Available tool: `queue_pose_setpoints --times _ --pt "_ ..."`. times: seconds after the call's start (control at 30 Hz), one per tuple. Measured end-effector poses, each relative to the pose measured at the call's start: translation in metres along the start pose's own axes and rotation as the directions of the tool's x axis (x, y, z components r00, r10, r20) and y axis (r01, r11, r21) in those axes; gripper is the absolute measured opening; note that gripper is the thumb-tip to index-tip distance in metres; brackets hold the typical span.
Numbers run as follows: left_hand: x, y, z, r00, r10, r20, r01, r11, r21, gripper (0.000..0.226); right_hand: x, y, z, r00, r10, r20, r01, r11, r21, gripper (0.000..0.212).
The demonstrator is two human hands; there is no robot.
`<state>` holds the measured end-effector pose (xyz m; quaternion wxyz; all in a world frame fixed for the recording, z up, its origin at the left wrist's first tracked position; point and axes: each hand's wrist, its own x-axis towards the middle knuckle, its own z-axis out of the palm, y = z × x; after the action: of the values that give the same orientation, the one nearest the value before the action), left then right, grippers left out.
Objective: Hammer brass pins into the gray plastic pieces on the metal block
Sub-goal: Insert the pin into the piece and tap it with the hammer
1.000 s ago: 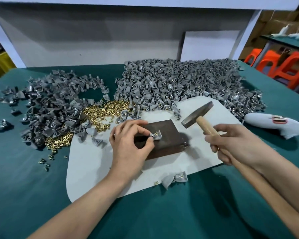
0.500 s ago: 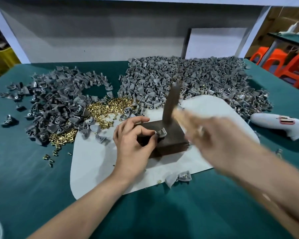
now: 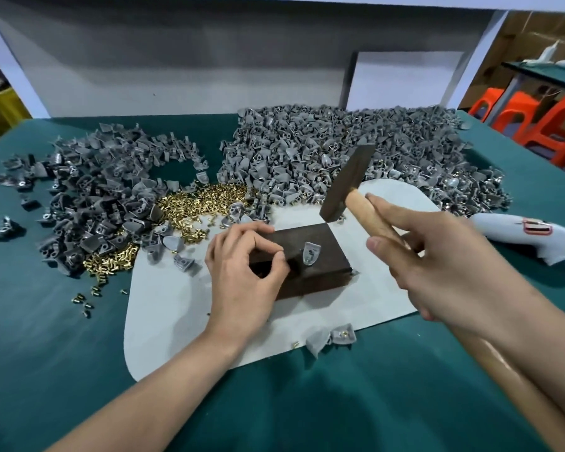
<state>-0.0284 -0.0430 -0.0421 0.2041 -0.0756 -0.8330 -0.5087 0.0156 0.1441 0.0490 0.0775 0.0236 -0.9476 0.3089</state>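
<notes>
A dark metal block (image 3: 322, 277) lies on a white mat (image 3: 177, 308). One gray plastic piece (image 3: 311, 258) with a brass pin in it sits on top of the block. My left hand (image 3: 242, 275) rests on the block's left end with curled fingers, thumb tip against the index finger, just left of the piece and not touching it. My right hand (image 3: 437, 256) grips the wooden handle of a hammer (image 3: 346, 182). The steel hammer head hangs tilted above the block's far right corner.
Loose brass pins (image 3: 203, 207) lie heaped behind the mat. Gray pieces form a large pile (image 3: 356, 148) at the back right and another pile (image 3: 95, 190) at the left. Two gray pieces (image 3: 335, 337) lie at the mat's front edge. A white gun-shaped tool (image 3: 529, 236) lies at the right.
The hammer swung down onto the piece and has risen again above the block. My left hand has let go of the gray piece and drawn slightly left.
</notes>
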Motion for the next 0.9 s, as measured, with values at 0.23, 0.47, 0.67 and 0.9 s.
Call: queue_pose_setpoints --times 0.23,0.47,0.67,0.9 --pt "0.020 0.005 -0.023 0.971 0.014 0.238 -0.069 0.972 0.223 0.022 0.016 0.047 0.016 0.978 0.208 0.033 -0.203 0.890 0.408 0.034" --pt "0.030 0.005 -0.033 0.945 0.105 0.311 -0.206 0.928 0.311 0.015 0.021 0.069 0.033 0.894 0.417 0.162 -0.438 0.744 0.505 0.016" --pt "0.031 0.025 -0.034 0.961 0.033 0.276 -0.076 0.986 0.147 0.022 0.023 0.051 0.021 0.959 -0.008 -0.283 -0.005 0.999 -0.046 0.012" --pt "0.022 0.060 -0.015 0.882 -0.210 0.422 0.444 0.669 -0.596 0.025 0.015 -0.010 0.032 0.980 -0.152 -0.129 0.199 0.725 0.660 0.021"
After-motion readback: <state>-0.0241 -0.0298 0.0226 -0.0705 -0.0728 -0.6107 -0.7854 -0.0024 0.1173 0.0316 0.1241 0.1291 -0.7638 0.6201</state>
